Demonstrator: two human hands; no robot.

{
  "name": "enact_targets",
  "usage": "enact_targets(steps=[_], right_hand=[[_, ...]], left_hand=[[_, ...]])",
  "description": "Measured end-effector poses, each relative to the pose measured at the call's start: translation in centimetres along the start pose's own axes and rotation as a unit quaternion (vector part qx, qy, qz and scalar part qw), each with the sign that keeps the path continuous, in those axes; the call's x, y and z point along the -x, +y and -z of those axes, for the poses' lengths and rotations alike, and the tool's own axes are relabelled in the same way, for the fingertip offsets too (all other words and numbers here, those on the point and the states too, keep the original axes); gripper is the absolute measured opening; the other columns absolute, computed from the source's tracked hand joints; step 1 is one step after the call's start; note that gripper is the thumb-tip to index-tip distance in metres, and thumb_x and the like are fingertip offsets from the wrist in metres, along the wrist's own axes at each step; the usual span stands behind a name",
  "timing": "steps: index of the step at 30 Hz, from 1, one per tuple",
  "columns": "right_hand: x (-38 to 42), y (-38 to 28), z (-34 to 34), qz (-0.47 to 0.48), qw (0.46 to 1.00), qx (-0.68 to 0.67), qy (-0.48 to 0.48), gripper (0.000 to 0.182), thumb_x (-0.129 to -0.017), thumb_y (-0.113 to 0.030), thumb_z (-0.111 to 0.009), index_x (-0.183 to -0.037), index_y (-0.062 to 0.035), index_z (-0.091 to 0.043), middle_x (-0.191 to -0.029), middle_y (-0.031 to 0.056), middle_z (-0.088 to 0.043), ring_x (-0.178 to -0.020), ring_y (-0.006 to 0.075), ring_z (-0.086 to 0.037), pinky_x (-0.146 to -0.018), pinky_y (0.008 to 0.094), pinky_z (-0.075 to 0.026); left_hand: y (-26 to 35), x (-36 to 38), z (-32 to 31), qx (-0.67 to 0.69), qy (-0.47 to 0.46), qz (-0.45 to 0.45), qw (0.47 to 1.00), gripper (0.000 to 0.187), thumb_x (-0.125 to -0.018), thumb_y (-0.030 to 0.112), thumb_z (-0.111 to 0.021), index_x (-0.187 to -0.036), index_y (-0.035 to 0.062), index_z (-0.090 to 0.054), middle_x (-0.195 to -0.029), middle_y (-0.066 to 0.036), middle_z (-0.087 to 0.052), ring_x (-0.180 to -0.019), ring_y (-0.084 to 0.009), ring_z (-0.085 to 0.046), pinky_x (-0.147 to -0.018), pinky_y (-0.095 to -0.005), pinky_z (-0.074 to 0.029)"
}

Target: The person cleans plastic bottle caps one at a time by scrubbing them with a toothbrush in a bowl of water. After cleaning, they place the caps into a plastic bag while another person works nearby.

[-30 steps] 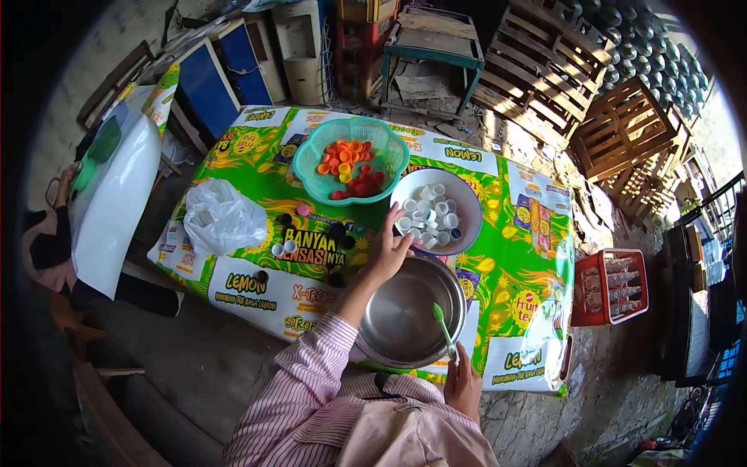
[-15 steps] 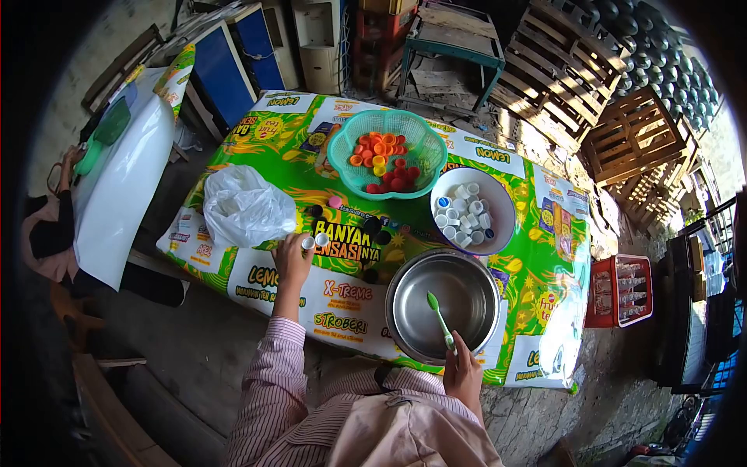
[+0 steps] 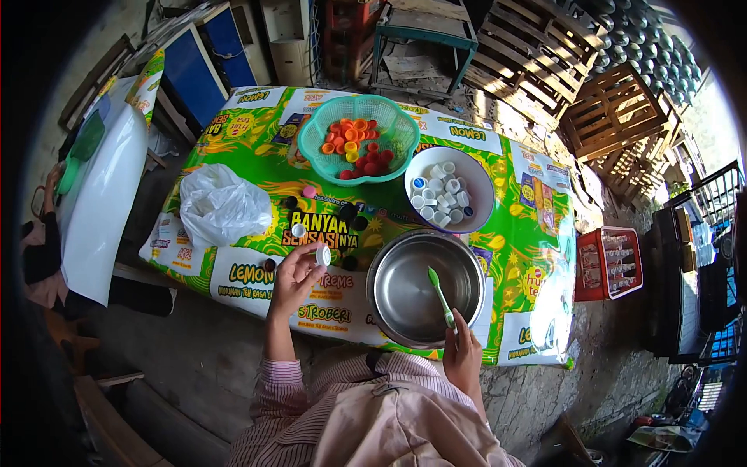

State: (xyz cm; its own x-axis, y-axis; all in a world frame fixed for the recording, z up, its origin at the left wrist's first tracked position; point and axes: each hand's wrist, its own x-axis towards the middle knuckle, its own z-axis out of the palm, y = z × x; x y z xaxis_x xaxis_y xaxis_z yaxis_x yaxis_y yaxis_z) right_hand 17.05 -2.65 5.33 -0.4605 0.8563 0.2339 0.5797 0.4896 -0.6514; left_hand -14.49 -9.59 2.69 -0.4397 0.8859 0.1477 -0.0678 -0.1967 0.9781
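A white cap (image 3: 323, 254) is pinched between the fingertips of my left hand (image 3: 292, 280), above the green patterned tablecloth. Another white cap (image 3: 299, 230) lies just beyond it, among several dark caps (image 3: 348, 211) and a pink cap (image 3: 310, 191). My right hand (image 3: 463, 350) grips a green and white toothbrush (image 3: 441, 297), its head over the steel bowl (image 3: 376, 305). Several white caps (image 3: 440, 197) fill a white bowl (image 3: 491, 191). Orange, yellow and red caps (image 3: 357, 143) lie in a turquoise basket (image 3: 311, 148).
A crumpled white plastic bag (image 3: 222, 204) lies on the left of the table. Another person's hand (image 3: 54, 180) shows at the far left, by a white curved sheet (image 3: 105, 194). A red crate (image 3: 608, 263) stands to the right of the table, with wooden pallets (image 3: 529, 58) behind.
My left hand has moved right and slightly nearer, now lifting one white cap; the other white cap lies on the cloth. The whole view has shifted. The toothbrush stays over the steel bowl.
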Motion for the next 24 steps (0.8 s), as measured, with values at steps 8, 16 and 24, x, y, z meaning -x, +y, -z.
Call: enact_targets(steps=[8, 16, 24], right_hand=[[0.4, 2.9, 3.6, -0.051, 0.999, 0.012, 0.016, 0.037, -0.086, -0.004, -0.053, -0.122, -0.0050, -0.049, -0.081, 0.0174, -0.062, -0.055, 0.0254, -0.057, -0.050, 0.0358, -0.044], [1.5, 5.3, 6.0, -0.062, 0.998, -0.005, -0.012, 0.039, -0.085, -0.003, -0.053, -0.124, -0.0036, -0.048, -0.085, 0.0196, -0.062, -0.062, 0.0311, -0.061, -0.054, 0.0375, -0.046], [1.4, 6.7, 6.8, -0.073, 0.996, -0.015, -0.044, 0.039, -0.084, -0.003, -0.054, -0.123, -0.0043, -0.048, -0.088, 0.0191, -0.062, -0.066, 0.0325, -0.062, -0.054, 0.0379, -0.048]], left_hand=[[-1.6, -0.6, -13.1, -0.391, -0.145, -0.096, 0.904, 0.034, -0.068, 0.013, -0.073, -0.101, 0.0122, -0.062, -0.098, -0.003, -0.059, -0.092, -0.0214, -0.055, -0.083, -0.0341, -0.043], [-7.0, -0.4, -18.0, -0.521, -0.200, -0.047, 0.828, 0.035, -0.064, 0.016, -0.074, -0.097, 0.0158, -0.063, -0.098, 0.003, -0.059, -0.096, -0.0179, -0.049, -0.085, -0.0355, -0.034], [-6.6, -0.1, -17.5, -0.554, -0.166, -0.036, 0.815, 0.028, -0.064, 0.016, -0.074, -0.090, 0.0142, -0.065, -0.093, 0.003, -0.057, -0.097, -0.0180, -0.048, -0.087, -0.0358, -0.032]])
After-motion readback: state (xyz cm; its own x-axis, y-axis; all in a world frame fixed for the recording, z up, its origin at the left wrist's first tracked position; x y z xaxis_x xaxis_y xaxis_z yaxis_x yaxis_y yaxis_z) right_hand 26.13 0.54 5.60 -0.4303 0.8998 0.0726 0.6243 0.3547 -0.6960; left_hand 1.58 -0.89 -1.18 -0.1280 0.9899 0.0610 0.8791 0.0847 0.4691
